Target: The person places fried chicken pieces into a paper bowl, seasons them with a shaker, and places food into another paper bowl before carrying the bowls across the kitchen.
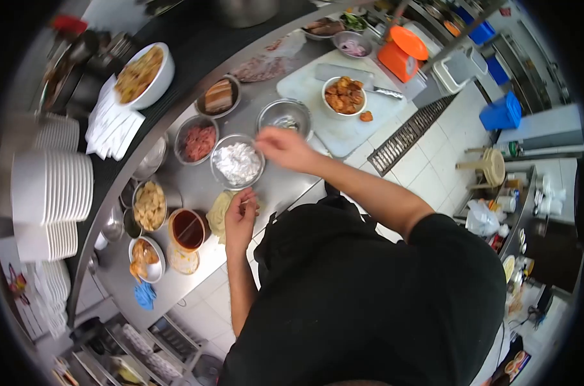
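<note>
A steel bowl of white, flour-like stuff (pixel 238 163) stands on the counter. My right hand (pixel 284 149) is over its right rim, blurred, fingers bunched; whether they hold anything is not clear. Just behind that hand is a mostly bare steel bowl (pixel 284 116). My left hand (pixel 241 211) is below the flour bowl, palm up, fingers loosely bent and slightly apart, nothing visible in them. Beside it lies a pale yellowish cloth-like item (pixel 220 215). Left of the flour bowl is a bowl of raw minced meat (pixel 196 140).
A tub of dark red sauce (pixel 189 230), a bowl of pale chunks (pixel 149 206) and a blue cloth (pixel 145 295) are on the left. A cutting board (pixel 369 132) holds a cleaver (pixel 345 74) and a bowl of browned pieces (pixel 344 96). Stacked white plates (pixel 52 186) stand far left.
</note>
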The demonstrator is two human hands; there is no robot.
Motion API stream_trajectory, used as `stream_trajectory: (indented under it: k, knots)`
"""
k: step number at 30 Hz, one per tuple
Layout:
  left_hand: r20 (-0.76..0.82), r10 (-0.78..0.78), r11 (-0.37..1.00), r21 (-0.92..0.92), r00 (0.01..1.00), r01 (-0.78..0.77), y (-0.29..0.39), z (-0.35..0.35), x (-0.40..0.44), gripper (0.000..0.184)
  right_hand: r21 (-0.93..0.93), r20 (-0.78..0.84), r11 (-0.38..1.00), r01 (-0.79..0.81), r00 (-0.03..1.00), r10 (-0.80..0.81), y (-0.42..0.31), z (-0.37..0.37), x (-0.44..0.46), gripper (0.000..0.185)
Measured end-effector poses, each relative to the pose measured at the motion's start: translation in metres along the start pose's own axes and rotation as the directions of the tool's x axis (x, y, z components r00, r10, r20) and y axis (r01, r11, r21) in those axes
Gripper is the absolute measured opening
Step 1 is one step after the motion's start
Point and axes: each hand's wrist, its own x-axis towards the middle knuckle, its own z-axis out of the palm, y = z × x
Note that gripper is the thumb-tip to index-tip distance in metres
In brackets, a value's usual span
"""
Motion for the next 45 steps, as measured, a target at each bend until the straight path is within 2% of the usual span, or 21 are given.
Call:
stream_trajectory:
  k: [1, 2, 4, 7, 10, 11, 14, 16, 17, 20, 24, 27, 28, 30, 32, 33, 36, 37, 40, 44, 45]
  knots:
    - [0.039, 0.010, 0.999, 0.047, 0.999, -0.011, 0.007, 0.008, 0.012, 0.034, -0.213, -0.098, 0.964, -0.157, 0.986, 0.139, -0.004, -0.047, -0.028, 0.013]
    - [0.075, 0.017, 0.995, 0.095, 0.997, -0.024, 0.014, 0.018, 0.025, 0.034, -0.265, -0.257, 0.949, -0.169, 0.961, 0.099, 0.006, -0.087, -0.053, 0.015]
    - [0.149, 0.109, 0.988, 0.096, 0.983, -0.124, 0.030, 0.048, 0.057, 0.035, -0.437, -0.500, 0.757, -0.486, 0.831, 0.245, 0.038, -0.165, -0.090, 0.017]
    - [0.223, 0.199, 0.934, 0.252, 0.954, -0.254, 0.080, 0.119, 0.108, 0.040, -0.663, -0.481, 0.580, -0.472, 0.863, 0.152, 0.053, -0.234, -0.103, 0.024]
    - [0.228, 0.286, 0.832, 0.422, 0.931, -0.360, 0.092, 0.189, 0.162, 0.053, -0.822, -0.355, 0.447, -0.351, 0.932, 0.079, 0.109, -0.259, -0.099, 0.034]
    - [0.210, 0.297, 0.801, 0.477, 0.931, -0.363, 0.096, 0.210, 0.172, 0.054, -0.830, -0.277, 0.467, -0.305, 0.952, 0.130, 0.115, -0.266, -0.098, 0.039]
    - [0.167, 0.318, 0.705, 0.617, 0.933, -0.350, 0.102, 0.252, 0.197, 0.058, -0.745, -0.295, 0.573, -0.340, 0.940, 0.174, 0.123, -0.277, -0.099, 0.042]
    - [0.161, 0.289, 0.663, 0.678, 0.944, -0.318, 0.092, 0.263, 0.207, 0.060, -0.662, -0.394, 0.669, -0.338, 0.916, 0.073, 0.114, -0.277, -0.101, 0.044]
    - [0.138, 0.273, 0.705, 0.645, 0.952, -0.295, 0.091, 0.266, 0.209, 0.060, -0.620, -0.446, 0.711, -0.331, 0.895, 0.027, 0.107, -0.280, -0.097, 0.045]
    - [0.071, 0.224, 0.808, 0.545, 0.972, -0.226, 0.099, 0.275, 0.198, 0.061, -0.617, -0.309, 0.782, -0.090, 0.941, -0.135, 0.075, -0.284, -0.074, 0.048]
    - [-0.006, 0.313, 0.810, 0.524, 0.950, -0.264, 0.096, 0.274, 0.200, 0.062, -0.700, -0.088, 0.709, 0.091, 0.973, -0.212, 0.071, -0.288, -0.056, 0.061]
    - [-0.013, 0.375, 0.804, 0.501, 0.927, -0.319, 0.085, 0.277, 0.205, 0.065, -0.596, -0.171, 0.803, -0.009, 0.978, -0.116, 0.072, -0.296, -0.048, 0.067]
    - [-0.014, 0.384, 0.811, 0.483, 0.923, -0.330, 0.084, 0.280, 0.204, 0.067, -0.625, -0.156, 0.780, 0.024, 0.975, -0.155, 0.073, -0.298, -0.041, 0.069]
    - [0.079, 0.464, 0.658, 0.636, 0.882, -0.403, 0.082, 0.288, 0.201, 0.067, -0.679, -0.126, 0.729, 0.088, 0.964, -0.235, 0.076, -0.299, -0.023, 0.073]
    - [0.171, 0.472, 0.454, 0.794, 0.865, -0.405, 0.084, 0.299, 0.197, 0.067, -0.708, 0.024, 0.686, 0.170, 0.976, -0.218, 0.095, -0.290, -0.018, 0.076]
    - [0.209, 0.415, 0.426, 0.815, 0.885, -0.392, 0.082, 0.301, 0.197, 0.068, -0.718, 0.095, 0.663, 0.210, 0.974, -0.205, 0.096, -0.287, -0.015, 0.078]
    - [0.192, 0.396, 0.343, 0.876, 0.898, -0.339, 0.076, 0.307, 0.201, 0.069, -0.722, 0.092, 0.680, 0.129, 0.992, -0.091, 0.099, -0.283, -0.027, 0.080]
    - [0.168, 0.431, 0.382, 0.856, 0.886, -0.349, 0.072, 0.311, 0.202, 0.069, -0.739, 0.087, 0.663, 0.120, 0.993, -0.082, 0.101, -0.283, -0.027, 0.079]
    - [0.182, 0.415, 0.325, 0.886, 0.892, -0.332, 0.072, 0.313, 0.198, 0.070, -0.774, 0.077, 0.626, 0.094, 0.996, -0.054, 0.103, -0.276, -0.031, 0.079]
    - [0.173, 0.372, 0.367, 0.875, 0.912, -0.316, 0.072, 0.312, 0.200, 0.070, -0.788, 0.087, 0.611, 0.080, 0.996, -0.018, 0.102, -0.277, -0.030, 0.080]
    - [0.156, 0.381, 0.430, 0.843, 0.911, -0.323, 0.074, 0.311, 0.200, 0.070, -0.786, 0.090, 0.614, 0.075, 0.996, -0.006, 0.101, -0.280, -0.027, 0.080]
